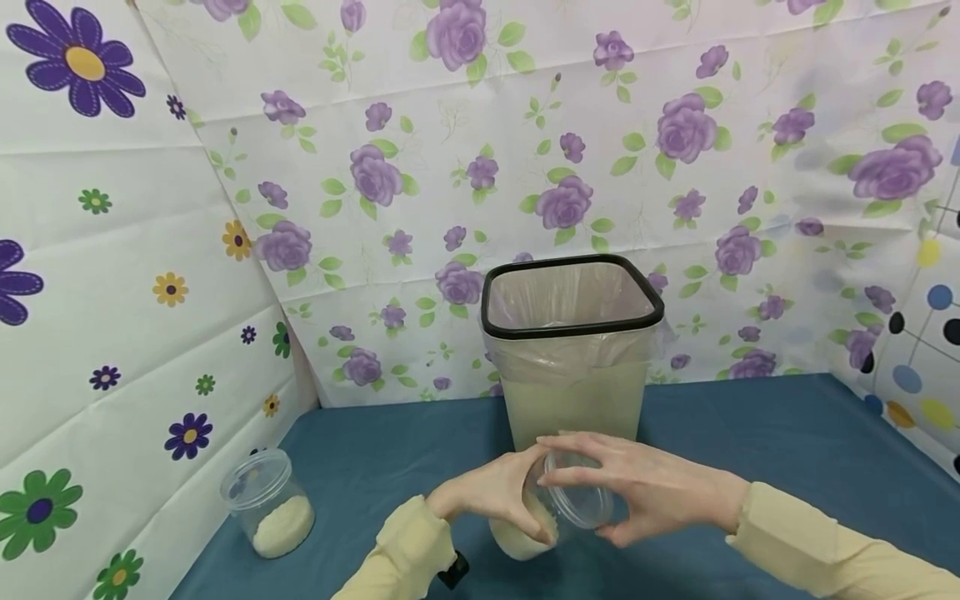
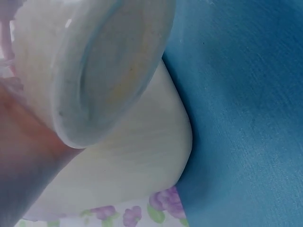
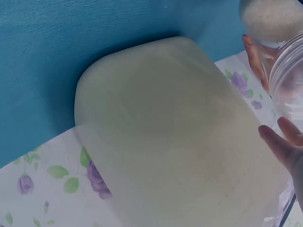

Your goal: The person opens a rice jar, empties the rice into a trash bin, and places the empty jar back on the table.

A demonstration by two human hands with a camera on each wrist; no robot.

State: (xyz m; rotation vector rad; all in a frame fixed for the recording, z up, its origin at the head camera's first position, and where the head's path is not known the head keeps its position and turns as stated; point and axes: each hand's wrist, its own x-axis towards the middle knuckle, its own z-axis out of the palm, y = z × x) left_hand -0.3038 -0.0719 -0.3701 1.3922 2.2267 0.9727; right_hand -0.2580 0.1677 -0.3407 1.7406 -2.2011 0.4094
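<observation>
My left hand (image 1: 498, 492) grips a clear plastic jar (image 1: 513, 540), tilted, with whitish grains inside, perhaps rice. Its round base (image 2: 113, 71) faces the left wrist camera. A clear round lid (image 1: 588, 500) is at the jar's mouth; whether it is fastened there I cannot tell. Around the lid's rim, the right hand (image 1: 637, 483) curves its fingers on the far side and its thumb below. In the right wrist view, the lid (image 3: 291, 90) is cut off by the frame edge, with right fingertips (image 3: 279, 139) by its rim.
Behind my hands stands a pale bin (image 1: 577, 400) with a black rim and a clear liner. Another clear lidded jar (image 1: 262, 500) with whitish grains is at the left on the blue cloth (image 1: 750, 467). Flowered sheets (image 1: 420, 125) enclose the back and sides.
</observation>
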